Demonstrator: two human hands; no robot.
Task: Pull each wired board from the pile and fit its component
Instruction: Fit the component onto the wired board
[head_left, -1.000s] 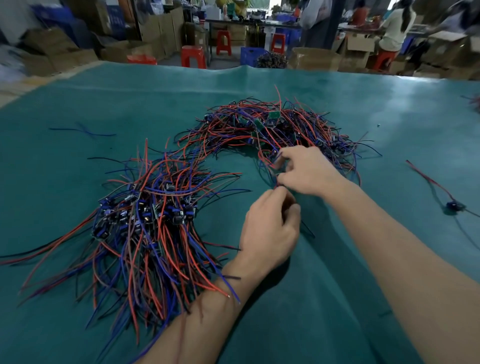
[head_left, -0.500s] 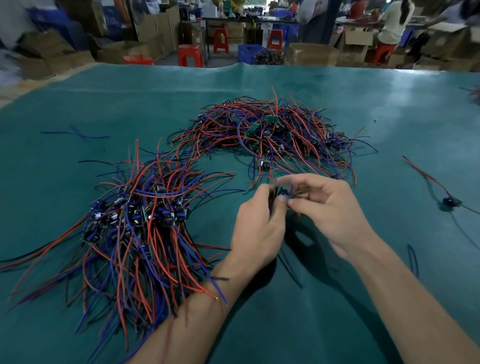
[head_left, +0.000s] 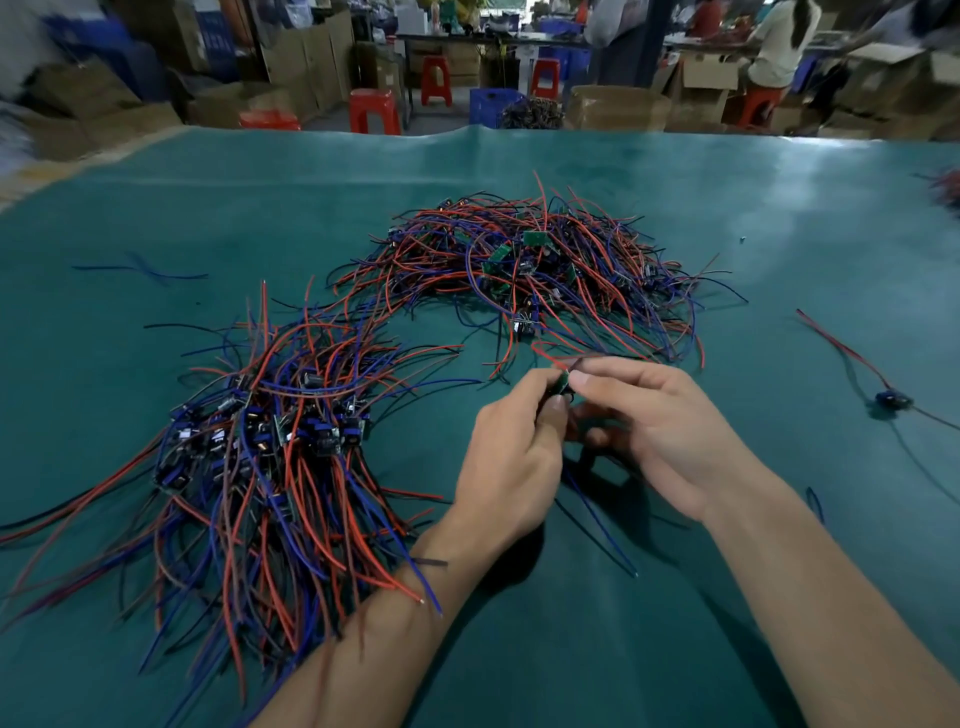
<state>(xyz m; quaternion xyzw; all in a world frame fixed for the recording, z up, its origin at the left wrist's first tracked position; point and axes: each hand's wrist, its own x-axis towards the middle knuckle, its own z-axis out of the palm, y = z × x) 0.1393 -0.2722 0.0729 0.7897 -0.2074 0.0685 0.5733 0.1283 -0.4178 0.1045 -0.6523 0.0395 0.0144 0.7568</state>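
The counter (head_left: 675, 218), covered in teal sheet, carries two masses of red, blue and black leads: the far pile (head_left: 524, 260), loose and tangled with small green boards showing, and the nearer left pile (head_left: 270, 441), where boards with dark parts sit bunched in a row with leads fanned toward the viewer, probably the finished stock. Change since a second ago: both hands have drawn back from the near edge of the far pile toward the body, and a single wired board (head_left: 562, 383) has come away with them; it now sits clear of the pile, lifted off the counter between the two hands, its red lead (head_left: 545, 356) arcing back toward the pile and a blue lead (head_left: 597, 512) trailing down onto the sheet. Judgement: the pull-out step for this unit is done and the fitting step is in hand. Left hand (head_left: 511, 457): fingers curled, thumb and forefinger pinching the board from the left side. Right hand (head_left: 660, 426): partly closed, forefinger and thumb tips meeting at the board's right edge, the other fingers loosely bent beneath; it appears to pinch or press a small dark part against the board, but that part is too small to identify. A stray wired unit (head_left: 891, 399) lies well apart at right.
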